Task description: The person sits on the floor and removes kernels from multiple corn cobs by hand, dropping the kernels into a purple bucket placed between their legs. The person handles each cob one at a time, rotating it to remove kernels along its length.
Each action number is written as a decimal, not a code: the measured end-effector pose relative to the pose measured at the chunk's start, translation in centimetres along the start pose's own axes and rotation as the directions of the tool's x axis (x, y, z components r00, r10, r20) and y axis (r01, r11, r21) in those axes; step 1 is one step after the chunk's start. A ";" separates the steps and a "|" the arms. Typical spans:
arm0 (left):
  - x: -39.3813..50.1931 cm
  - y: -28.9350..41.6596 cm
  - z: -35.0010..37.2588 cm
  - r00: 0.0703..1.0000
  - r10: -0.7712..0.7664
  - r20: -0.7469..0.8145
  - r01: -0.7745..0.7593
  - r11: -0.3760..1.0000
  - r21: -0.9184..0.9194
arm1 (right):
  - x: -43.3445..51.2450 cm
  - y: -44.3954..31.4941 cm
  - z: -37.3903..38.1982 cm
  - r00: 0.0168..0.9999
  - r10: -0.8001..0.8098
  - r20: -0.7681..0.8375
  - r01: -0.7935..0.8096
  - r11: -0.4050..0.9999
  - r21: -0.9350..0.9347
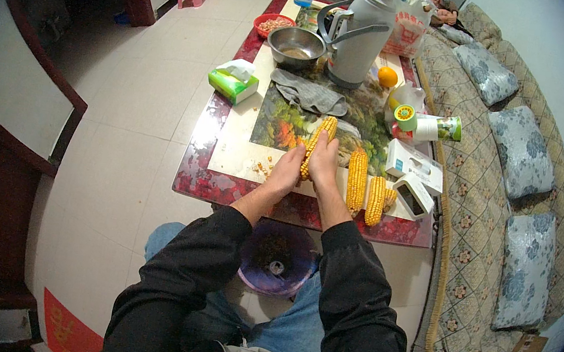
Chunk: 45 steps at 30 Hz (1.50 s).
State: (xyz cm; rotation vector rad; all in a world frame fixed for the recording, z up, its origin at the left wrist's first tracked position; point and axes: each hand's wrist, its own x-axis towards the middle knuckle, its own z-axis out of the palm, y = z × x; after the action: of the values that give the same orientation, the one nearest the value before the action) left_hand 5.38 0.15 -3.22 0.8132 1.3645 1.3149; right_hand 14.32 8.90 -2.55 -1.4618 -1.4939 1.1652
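Observation:
Between my two hands is an ear of dried yellow corn (323, 130), tilted with its upper end away from me. My left hand (287, 170) grips its lower left side, and my right hand (324, 163) wraps the other side with the thumb on the kernels. The ear's lower end is hidden by the hands. A long corn ear (356, 180) and a shorter corn ear (375, 201) lie to the right, with another corn piece (389, 200) partly behind the shorter one. Loose kernels (263, 166) are scattered left of my left hand.
A steel bowl (296, 48), grey cloth (310, 93), large thermos (363, 37), orange (387, 76) and tissue pack (233, 84) stand farther back on the table (227, 188). White boxes (414, 167) sit at right. A purple bin (276, 282) is below the near edge. A person (444, 17) lies on the sofa.

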 end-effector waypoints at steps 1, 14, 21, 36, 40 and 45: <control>0.0 0.4 -0.1 0.997 -0.072 0.028 0.072 0.997 0.005 | 0.0 0.1 -0.2 1.000 -0.013 0.000 0.013 0.999 -0.036; 1.5 -3.5 -0.8 0.994 0.096 0.046 -0.101 0.987 0.123 | -0.1 0.0 0.1 0.997 -0.007 0.077 0.021 0.984 -0.179; 0.9 -4.7 -0.1 0.961 0.218 -0.173 -0.157 0.937 0.311 | -1.8 -1.4 1.1 1.000 0.029 0.011 -0.025 0.967 -0.255; 0.0 -0.9 -0.3 0.987 -0.022 -0.158 0.027 0.999 0.027 | -0.5 0.3 1.4 0.998 -0.063 -0.001 0.063 0.998 -0.028; 0.4 -1.7 0.0 1.000 0.000 -0.023 -0.002 0.996 -0.092 | -0.4 -0.1 1.0 0.998 -0.036 -0.054 0.033 0.998 -0.052; 0.9 -3.8 0.5 0.997 0.072 0.009 -0.071 0.993 -0.096 | -1.3 -1.0 0.7 0.997 -0.008 -0.083 0.004 0.999 -0.051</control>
State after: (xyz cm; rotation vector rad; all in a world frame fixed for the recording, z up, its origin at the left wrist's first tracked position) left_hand 6.28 0.45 -6.98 0.8097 1.2626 1.4173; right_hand 13.45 7.57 -1.69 -1.5199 -1.4797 1.0566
